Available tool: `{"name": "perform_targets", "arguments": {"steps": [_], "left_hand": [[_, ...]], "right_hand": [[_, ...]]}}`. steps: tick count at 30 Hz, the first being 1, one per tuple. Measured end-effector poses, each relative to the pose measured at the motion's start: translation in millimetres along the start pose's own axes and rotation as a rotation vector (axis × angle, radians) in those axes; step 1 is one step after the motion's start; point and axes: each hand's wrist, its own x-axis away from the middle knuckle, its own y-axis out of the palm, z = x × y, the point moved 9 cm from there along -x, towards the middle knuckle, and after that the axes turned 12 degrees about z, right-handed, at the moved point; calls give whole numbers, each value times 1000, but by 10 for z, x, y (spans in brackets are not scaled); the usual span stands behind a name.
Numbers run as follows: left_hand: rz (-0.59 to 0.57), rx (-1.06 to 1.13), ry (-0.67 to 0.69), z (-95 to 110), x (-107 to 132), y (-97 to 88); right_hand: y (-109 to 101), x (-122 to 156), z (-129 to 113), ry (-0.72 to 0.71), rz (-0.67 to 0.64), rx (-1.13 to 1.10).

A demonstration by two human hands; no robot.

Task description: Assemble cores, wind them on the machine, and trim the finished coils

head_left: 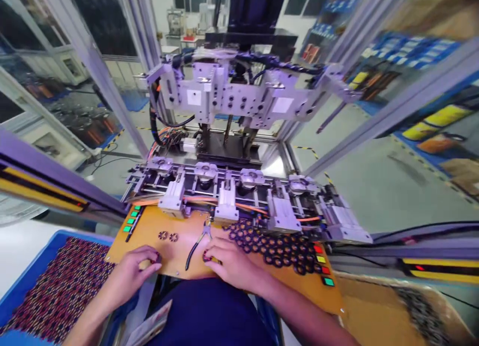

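Apparently the work is partway along: right of the pliers (206, 231), a broad cluster of rings (269, 244) lies loosely spread, while left of them just two small rings (168, 236) sit side by side. How many are finished cannot be told, but plenty seems left, since the blue tray (56, 237), well to the left of the pliers, is heaped with small pieces (63, 291). Left of the pliers and nearer the body, the left hand (136, 267) has its thumb and fingers drawn close around a dark ring (155, 257). Just beside the pliers' handles, the right hand (229, 260) is curled, palm down, with another ring (206, 256) at its fingertips; how firmly it is gripped is hidden, and whether the hand also touches a handle cannot be told. The clustered rings look dark and round, with the orange surface (183, 258) showing through their middles; the pair on the left look browner, with notched edges. Both rings at the hands are dark with reddish touches, their detail too small to read.
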Motion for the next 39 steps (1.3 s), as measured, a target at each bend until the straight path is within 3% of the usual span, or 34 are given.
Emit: {"name": "perform_targets", "arguments": {"steps": [2,4,7,10,18,23,29,34,36,39], "left_hand": [[19,-57,-36,-236,190,146],[67,-102,-51,-401,287,247],[158,-138,-44,-522,348,299],[227,-156,-18,-533,371,310],[278,-152,51,-458,20,670],[367,-161,8,-427,-140,743],[427,-157,-2,-334,-129,632],[449,-150,-19,-281,202,370],[471,-155,-49,-266,343,191],[433,-60,-118,-116,356,-25]], "right_hand": [[526,-124,-51,-55,-38,11],[911,-244,-116,-99,-52,39],[1132,-312,-189,-119,-13,90],[983,-148,-201,-91,71,129],[31,867,73,164,342,309],[-407,1204,333,287,458,453],[-412,1007,639,336,473,491],[-337,764,798,370,491,441],[-368,687,702,349,509,389],[-427,501,299,249,515,253]]}}
